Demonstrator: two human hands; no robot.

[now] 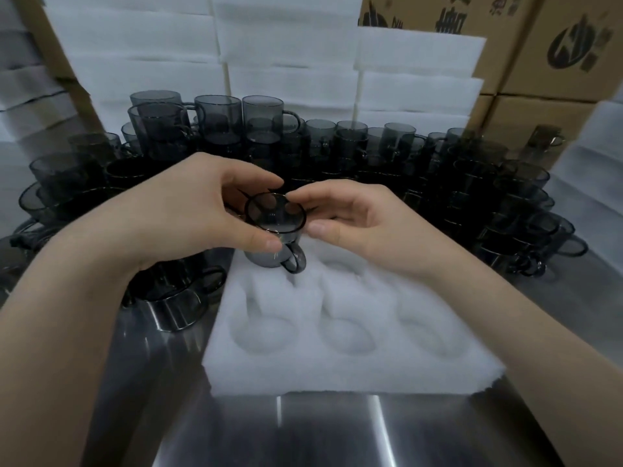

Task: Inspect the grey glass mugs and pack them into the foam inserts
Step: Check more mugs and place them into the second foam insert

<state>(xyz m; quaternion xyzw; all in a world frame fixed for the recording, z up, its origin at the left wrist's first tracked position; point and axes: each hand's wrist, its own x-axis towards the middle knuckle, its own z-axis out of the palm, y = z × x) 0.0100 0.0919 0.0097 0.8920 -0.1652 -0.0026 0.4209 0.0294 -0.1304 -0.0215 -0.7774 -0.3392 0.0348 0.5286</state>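
I am holding the grey mug (274, 230) mouth-up over the far-left corner of the foam insert (337, 372), my left hand (188, 210) gripping its rim and my right hand (354, 224) pinching the opposite side, probably aligning its handle (295, 261) before lowering it in.

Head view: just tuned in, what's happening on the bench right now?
A person's left hand grips one grey glass mug by its side and rim, while the right hand pinches the rim with its fingers. The mug is over the far left corner of the white foam insert, handle toward the person. The pockets that show are empty. Stacked mugs wait behind on the steel table.
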